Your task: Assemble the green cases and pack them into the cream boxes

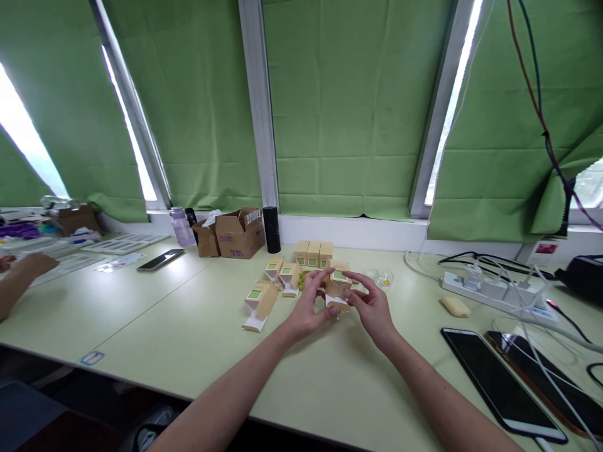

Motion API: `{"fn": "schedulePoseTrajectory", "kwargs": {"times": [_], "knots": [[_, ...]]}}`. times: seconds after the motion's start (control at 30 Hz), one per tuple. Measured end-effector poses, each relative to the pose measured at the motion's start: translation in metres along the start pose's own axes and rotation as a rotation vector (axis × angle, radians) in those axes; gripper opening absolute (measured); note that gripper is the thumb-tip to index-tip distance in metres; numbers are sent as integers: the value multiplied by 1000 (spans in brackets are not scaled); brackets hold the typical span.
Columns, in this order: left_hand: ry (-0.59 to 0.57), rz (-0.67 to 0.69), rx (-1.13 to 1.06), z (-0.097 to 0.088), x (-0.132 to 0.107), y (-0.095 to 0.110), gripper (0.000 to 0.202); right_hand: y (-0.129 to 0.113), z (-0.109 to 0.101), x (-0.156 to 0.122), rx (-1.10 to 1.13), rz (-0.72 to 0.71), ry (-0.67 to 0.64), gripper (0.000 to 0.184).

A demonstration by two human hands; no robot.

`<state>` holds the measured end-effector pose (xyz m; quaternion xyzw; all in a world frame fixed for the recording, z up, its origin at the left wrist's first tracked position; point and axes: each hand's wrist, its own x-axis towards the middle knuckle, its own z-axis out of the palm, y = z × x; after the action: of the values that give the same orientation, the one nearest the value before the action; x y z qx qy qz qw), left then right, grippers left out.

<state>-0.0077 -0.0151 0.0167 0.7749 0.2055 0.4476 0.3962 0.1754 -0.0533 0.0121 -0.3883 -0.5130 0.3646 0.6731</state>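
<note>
Between my two hands is a small tan cardboard box [338, 285] with a green label and a white-lined flap open towards me. My left hand [308, 307] grips its left side, fingers over the top edge and thumb low by the flap. My right hand [374, 307] holds its right side with thumb and fingers. To the left stand several similar boxes with flaps open, the nearest a tan box [261, 300]. Behind them is a row of closed boxes [313, 253]. Something yellow-green [304, 280] shows partly behind my left hand. Small clear containers [385, 278] sit beyond my right hand.
A power strip [499, 295] with cables, a beige oval object [455, 306] and a dark-screened tablet [502, 383] lie at right. At the back are a brown carton [240, 233] and black bottle [271, 230]. A phone [161, 260] and another person's hand [38, 267] are leftward.
</note>
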Motion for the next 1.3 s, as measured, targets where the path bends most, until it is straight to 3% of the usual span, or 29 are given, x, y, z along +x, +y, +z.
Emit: {"fn": "schedulePoseTrajectory", "kwargs": {"times": [0.17, 0.43, 1.1, 1.3], "knots": [[81, -12, -130, 2, 0, -3, 67, -1, 2, -3, 8, -52, -72, 39], [115, -56, -319, 1, 4, -5, 56, -1, 3, -8, -15, -92, -149, 45], [216, -57, -284, 3, 7, -6, 50, 1, 4, -11, 15, -125, -207, 40], [233, -41, -279, 5, 7, -9, 49, 1, 6, -11, -12, -108, -168, 43]]}}
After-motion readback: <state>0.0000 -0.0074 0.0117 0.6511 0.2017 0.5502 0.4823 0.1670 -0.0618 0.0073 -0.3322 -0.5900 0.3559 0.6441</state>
